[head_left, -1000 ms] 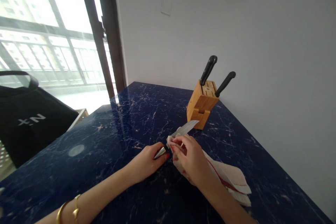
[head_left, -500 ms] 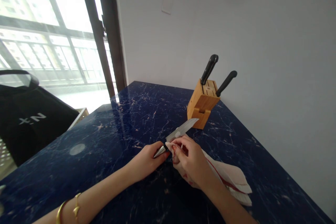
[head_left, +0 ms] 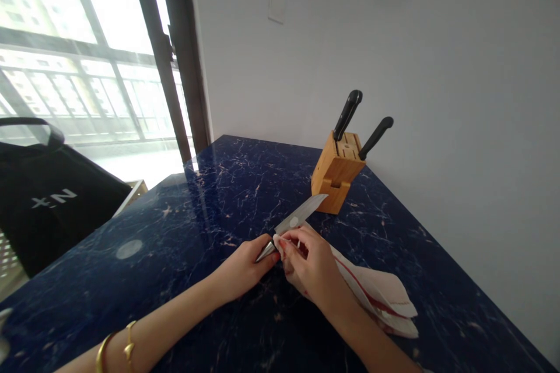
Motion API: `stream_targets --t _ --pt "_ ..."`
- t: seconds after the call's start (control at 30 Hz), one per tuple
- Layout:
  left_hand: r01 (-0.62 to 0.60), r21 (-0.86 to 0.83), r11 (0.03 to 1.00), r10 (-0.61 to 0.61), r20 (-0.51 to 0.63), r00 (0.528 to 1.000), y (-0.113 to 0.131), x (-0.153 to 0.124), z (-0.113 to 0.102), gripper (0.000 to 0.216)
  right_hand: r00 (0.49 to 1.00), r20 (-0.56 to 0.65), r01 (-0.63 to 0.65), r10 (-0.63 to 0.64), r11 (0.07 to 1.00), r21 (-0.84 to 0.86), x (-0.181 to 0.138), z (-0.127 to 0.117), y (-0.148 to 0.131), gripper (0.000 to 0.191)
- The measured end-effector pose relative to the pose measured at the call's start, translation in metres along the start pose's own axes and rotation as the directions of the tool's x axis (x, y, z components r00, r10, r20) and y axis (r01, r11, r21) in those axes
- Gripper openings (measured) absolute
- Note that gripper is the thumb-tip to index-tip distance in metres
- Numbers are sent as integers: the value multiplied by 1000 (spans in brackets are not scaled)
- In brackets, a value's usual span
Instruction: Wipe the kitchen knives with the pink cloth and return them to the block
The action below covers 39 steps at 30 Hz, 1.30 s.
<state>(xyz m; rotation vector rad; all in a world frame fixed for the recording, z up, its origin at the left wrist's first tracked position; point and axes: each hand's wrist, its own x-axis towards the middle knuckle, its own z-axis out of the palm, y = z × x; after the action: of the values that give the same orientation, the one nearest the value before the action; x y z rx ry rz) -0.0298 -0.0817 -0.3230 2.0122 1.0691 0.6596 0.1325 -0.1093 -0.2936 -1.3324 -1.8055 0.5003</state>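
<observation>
My left hand (head_left: 245,263) is closed round the handle of a kitchen knife (head_left: 301,213), whose blade points away to the upper right. Pinched in my right hand (head_left: 311,262) is a white cloth with red stripes (head_left: 380,288); one gathered end touches the knife where handle meets blade. The rest of the cloth trails to the right, under and past my right wrist, onto the table. Just beyond the blade tip stands a wooden knife block (head_left: 338,169), with two black-handled knives in its slots.
The blue marble-patterned table (head_left: 205,204) runs up to a pale wall (head_left: 415,70) at the back and right. To the left are a black bag (head_left: 56,198) and a large window (head_left: 87,64). A white object (head_left: 3,332) shows at the lower left edge.
My right hand and the cloth end have shifted slightly left toward the knife handle. The knife has moved a little left; my left hand keeps its grip.
</observation>
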Motion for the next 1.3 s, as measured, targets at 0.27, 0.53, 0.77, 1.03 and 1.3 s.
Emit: stream_targets --t 0.27,0.53,0.77,1.03,1.3 --pt "3 47 999 -4 23 1000 5 -2 0 30 998 17 -57 57 998 -31 1 -2 -1 16" --pt "4 38 999 -4 -3 1000 2 -2 2 28 998 48 -34 37 998 -53 3 -4 -2 15" --pt "8 96 995 -8 2 1000 3 -3 3 25 995 99 -7 16 995 -97 4 -5 -3 16" --pt "-6 172 985 5 11 1000 5 -3 3 19 993 120 7 11 989 -148 2 -8 -11 14" --pt "-22 122 992 23 -6 1000 5 -3 3 22 994 111 -10 22 994 -113 1 -9 -10 15"
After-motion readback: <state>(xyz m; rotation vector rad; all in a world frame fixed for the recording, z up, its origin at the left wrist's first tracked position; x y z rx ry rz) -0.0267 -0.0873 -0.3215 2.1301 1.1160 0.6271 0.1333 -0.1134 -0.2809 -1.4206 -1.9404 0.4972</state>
